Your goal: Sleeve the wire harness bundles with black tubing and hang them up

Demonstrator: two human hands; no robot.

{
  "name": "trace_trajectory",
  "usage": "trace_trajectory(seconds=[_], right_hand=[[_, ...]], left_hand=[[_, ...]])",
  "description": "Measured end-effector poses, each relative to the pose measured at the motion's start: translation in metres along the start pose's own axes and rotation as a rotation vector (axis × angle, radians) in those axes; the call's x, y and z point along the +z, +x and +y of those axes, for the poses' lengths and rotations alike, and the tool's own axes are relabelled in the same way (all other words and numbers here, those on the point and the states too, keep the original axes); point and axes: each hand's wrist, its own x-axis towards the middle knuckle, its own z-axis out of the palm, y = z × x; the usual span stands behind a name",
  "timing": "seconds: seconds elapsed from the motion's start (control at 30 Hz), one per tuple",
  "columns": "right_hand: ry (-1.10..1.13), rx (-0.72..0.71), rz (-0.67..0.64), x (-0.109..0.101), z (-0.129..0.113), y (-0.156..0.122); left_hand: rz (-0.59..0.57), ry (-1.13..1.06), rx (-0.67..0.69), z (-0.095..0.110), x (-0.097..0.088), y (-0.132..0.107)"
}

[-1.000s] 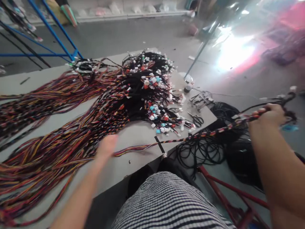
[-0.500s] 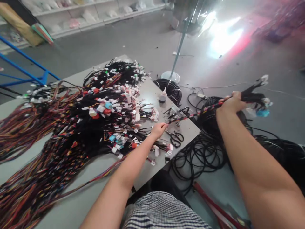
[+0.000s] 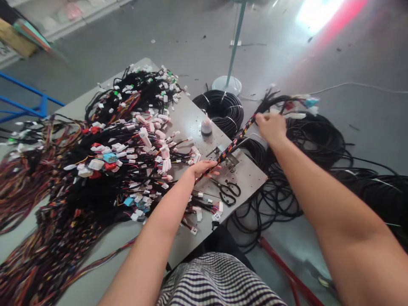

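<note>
A wire harness [image 3: 235, 141] wrapped in black with coloured wires showing runs slantwise across the table corner. My right hand [image 3: 272, 126] is closed around its upper part, near the end where black branches fan out to white, red and light-blue connectors [image 3: 310, 102]. Lower down, my left hand [image 3: 205, 168] holds the same harness loosely between thumb and fingers, some of them stretched out. Under the harness sits a metal fixture [image 3: 232, 161] at the table edge. Black-handled scissors [image 3: 229, 192] lie just right of my left hand.
Piled harnesses with white connectors [image 3: 145, 136] cover the left of the grey table [image 3: 188, 111]. A small bottle [image 3: 206, 126] stands near the far edge. Black tubing coils [image 3: 219, 111] lie on the floor beyond and to the right, around a pole [image 3: 236, 46]. A red bar [image 3: 287, 272] is low right.
My right hand has come left and inward with the connector end, and the harness now slants more steeply. My left hand has shifted slightly left, its fingers looser. The view has tilted down.
</note>
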Motion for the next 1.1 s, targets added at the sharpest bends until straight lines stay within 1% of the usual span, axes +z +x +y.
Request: trace_trajectory(seconds=[0.03, 0.07, 0.13, 0.17, 0.2, 0.23, 0.27, 0.33, 0.4, 0.53, 0.63, 0.73, 0.77, 0.83, 0.97, 1.03, 1.1], right_hand=[[0.011, 0.006, -0.082, 0.003, -0.010, -0.031], [0.022, -0.069, -0.197, 0.009, -0.022, -0.066], [0.024, -0.325, -0.560, 0.029, -0.048, -0.138], [0.008, -0.365, -0.651, 0.043, -0.059, -0.170], [-0.052, -0.385, -0.739, 0.057, -0.067, -0.195], [-0.131, -0.398, -0.814, 0.071, -0.073, -0.213], [-0.193, -0.396, -0.856, 0.084, -0.076, -0.225], [-0.265, -0.400, -0.899, 0.103, -0.076, -0.234], [-0.252, -0.399, -0.886, 0.112, -0.074, -0.232], [-0.232, -0.383, -0.847, 0.113, -0.072, -0.227], [-0.201, -0.377, -0.831, 0.109, -0.069, -0.225], [-0.103, -0.352, -0.838, 0.096, -0.053, -0.225], [-0.038, -0.320, -0.837, 0.090, -0.043, -0.226], [0.132, -0.200, -0.801, 0.075, -0.018, -0.234], [0.553, 0.103, -0.645, 0.051, 0.032, -0.256], [0.680, 0.204, -0.520, 0.046, 0.045, -0.265], [0.738, 0.292, -0.359, 0.047, 0.047, -0.269]], left_hand=[[-0.025, -0.012, -0.011, 0.000, -0.001, 0.001], [-0.028, -0.017, -0.009, 0.000, -0.001, 0.002], [0.016, -0.027, 0.014, -0.002, 0.000, 0.002], [0.046, -0.033, 0.027, -0.003, 0.001, 0.002], [0.079, -0.040, 0.039, -0.005, 0.002, 0.002], [0.107, -0.047, 0.043, -0.006, 0.003, 0.002], [0.124, -0.055, 0.045, -0.006, 0.004, 0.001], [0.128, -0.079, 0.047, -0.006, 0.005, 0.000], [0.113, -0.117, 0.040, -0.006, 0.005, 0.000], [0.093, -0.161, 0.023, -0.003, 0.004, -0.001], [0.087, -0.156, 0.035, -0.001, 0.005, -0.003], [0.087, -0.142, 0.048, 0.000, 0.006, -0.004], [0.091, -0.136, 0.053, -0.001, 0.006, -0.005], [0.097, -0.127, 0.072, -0.003, 0.006, -0.004], [0.078, -0.117, 0.111, -0.008, 0.003, -0.001], [0.071, -0.112, 0.118, -0.010, 0.002, 0.001], [0.071, -0.100, 0.123, -0.011, 0.000, 0.002]])
